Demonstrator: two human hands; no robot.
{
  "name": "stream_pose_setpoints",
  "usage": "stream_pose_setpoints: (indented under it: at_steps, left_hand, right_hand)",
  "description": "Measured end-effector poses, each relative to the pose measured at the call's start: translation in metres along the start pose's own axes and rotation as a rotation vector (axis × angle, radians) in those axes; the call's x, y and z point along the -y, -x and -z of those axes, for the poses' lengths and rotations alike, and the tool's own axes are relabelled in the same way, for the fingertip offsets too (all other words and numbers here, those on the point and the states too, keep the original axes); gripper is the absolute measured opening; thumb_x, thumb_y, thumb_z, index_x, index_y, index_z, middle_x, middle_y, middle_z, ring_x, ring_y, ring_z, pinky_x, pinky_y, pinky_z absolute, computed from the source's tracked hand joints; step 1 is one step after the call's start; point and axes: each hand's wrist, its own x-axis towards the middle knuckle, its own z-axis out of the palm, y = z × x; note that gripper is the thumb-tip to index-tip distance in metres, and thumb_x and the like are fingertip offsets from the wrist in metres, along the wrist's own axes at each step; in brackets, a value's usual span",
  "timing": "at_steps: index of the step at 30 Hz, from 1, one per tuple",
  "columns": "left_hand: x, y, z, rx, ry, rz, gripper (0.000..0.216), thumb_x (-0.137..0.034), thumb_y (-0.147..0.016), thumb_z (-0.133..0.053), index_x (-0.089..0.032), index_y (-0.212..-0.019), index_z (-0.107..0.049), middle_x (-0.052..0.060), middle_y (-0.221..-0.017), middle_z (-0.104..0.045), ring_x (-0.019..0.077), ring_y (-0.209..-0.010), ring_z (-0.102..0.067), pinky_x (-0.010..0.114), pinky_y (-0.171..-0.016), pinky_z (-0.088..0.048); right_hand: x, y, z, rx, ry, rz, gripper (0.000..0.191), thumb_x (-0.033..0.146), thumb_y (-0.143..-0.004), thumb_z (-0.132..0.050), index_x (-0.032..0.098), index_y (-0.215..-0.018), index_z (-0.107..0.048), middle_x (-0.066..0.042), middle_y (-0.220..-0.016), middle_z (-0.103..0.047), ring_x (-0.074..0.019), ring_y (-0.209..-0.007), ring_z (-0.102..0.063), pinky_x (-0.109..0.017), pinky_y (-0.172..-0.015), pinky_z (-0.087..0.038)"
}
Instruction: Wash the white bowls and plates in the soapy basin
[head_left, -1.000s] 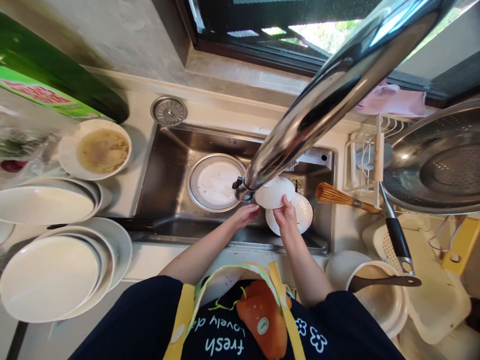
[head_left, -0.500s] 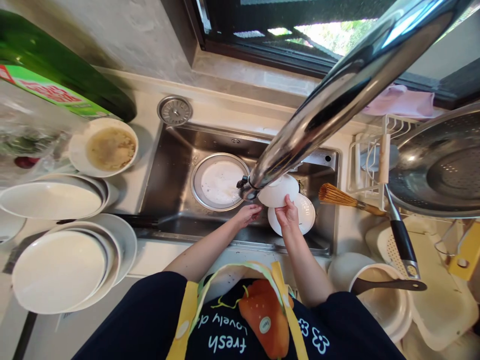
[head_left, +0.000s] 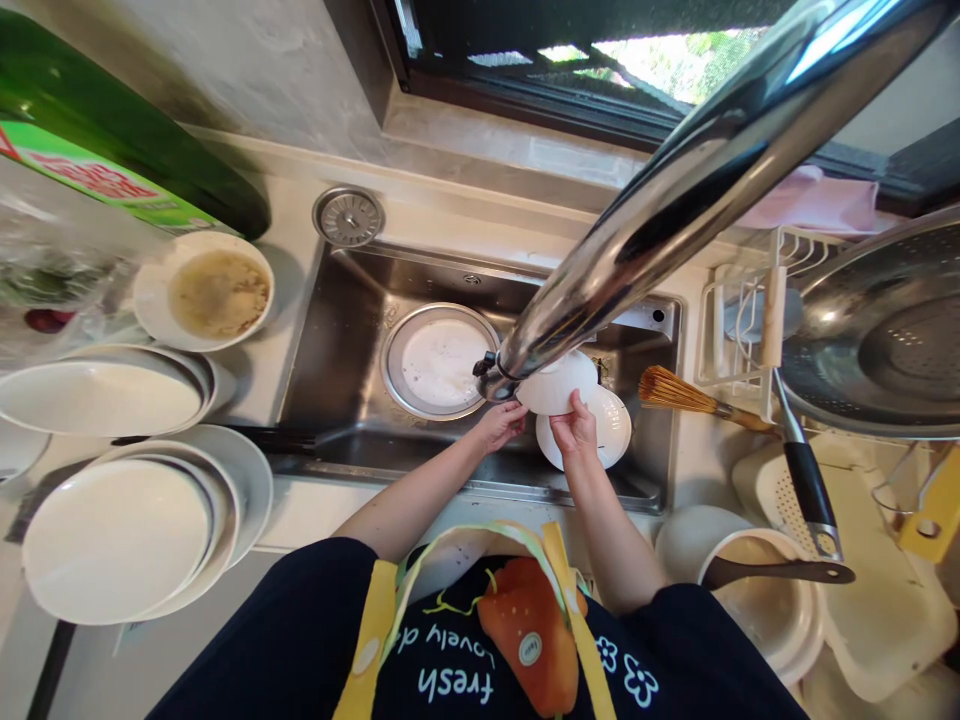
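A small white bowl (head_left: 556, 388) is tilted over the right half of the steel sink (head_left: 345, 360), partly hidden by the faucet. My right hand (head_left: 574, 428) grips its lower rim, thumb on the outside. At the bowl's left edge, the fingers of my left hand (head_left: 504, 424) are bent in and pinch the rim. Beneath the bowl lies a white dish (head_left: 616, 428) with small holes. To the left of my hands, a round metal basin (head_left: 391, 372) holds whitish, foamy water.
The chrome faucet (head_left: 645, 220) slants over the sink. Stacked white plates (head_left: 120, 540) and a bowl of cloudy liquid (head_left: 217, 290) stand on the left. On the right are a bamboo brush (head_left: 675, 392), a steel colander (head_left: 885, 330) and white pots (head_left: 802, 620).
My left hand has moved slightly up and right, and its fingers have come to the bowl's left edge. My right hand keeps its grip on the bowl.
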Motion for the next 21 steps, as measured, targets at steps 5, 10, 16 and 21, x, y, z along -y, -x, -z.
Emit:
stream_pose_setpoints:
  at_steps: [5,10,16,21]
  left_hand:
    - [0.007,-0.005,0.009,-0.072,-0.101,-0.007,0.039,-0.037,-0.049,-0.084,-0.013,-0.069,-0.06,-0.003,-0.061,-0.05,0.0061,-0.058,-0.046,0.023,-0.06,-0.039]
    - [0.011,-0.007,0.027,-0.184,-0.575,0.032,0.037,-0.046,-0.052,-0.079,-0.016,-0.062,-0.06,-0.002,-0.055,-0.048,0.0121,-0.058,-0.049,0.027,-0.06,-0.038]
    - [0.011,0.002,0.035,-0.315,-1.215,-0.242,0.02,-0.016,-0.052,-0.076,-0.019,-0.051,-0.056,0.011,-0.077,-0.062,0.0346,-0.112,-0.048,0.045,-0.098,-0.031]
    - [0.002,0.005,0.033,-0.202,-0.708,-0.095,0.02,-0.021,-0.054,-0.073,-0.02,-0.073,-0.066,0.014,-0.107,-0.065,0.0356,-0.132,-0.032,0.047,-0.11,-0.021]
  right_hand:
    - [0.001,-0.002,0.003,0.0,-0.058,0.006,0.033,0.021,-0.08,-0.059,0.02,-0.114,-0.056,-0.003,-0.109,-0.069,-0.0147,-0.107,-0.062,-0.039,-0.106,-0.041]
    - [0.005,0.0,0.001,-0.036,-0.099,-0.016,0.031,0.019,-0.082,-0.056,0.019,-0.113,-0.056,-0.003,-0.108,-0.069,-0.0141,-0.106,-0.062,-0.037,-0.105,-0.042]
    - [0.003,0.002,-0.001,-0.063,-0.083,-0.055,0.032,0.017,-0.083,-0.056,0.019,-0.114,-0.056,-0.003,-0.108,-0.069,-0.0136,-0.108,-0.061,-0.037,-0.106,-0.041]
    - [-0.001,0.004,0.0,-0.04,-0.088,-0.122,0.032,0.015,-0.084,-0.056,0.02,-0.116,-0.056,-0.002,-0.109,-0.069,-0.0134,-0.113,-0.058,-0.038,-0.107,-0.04]
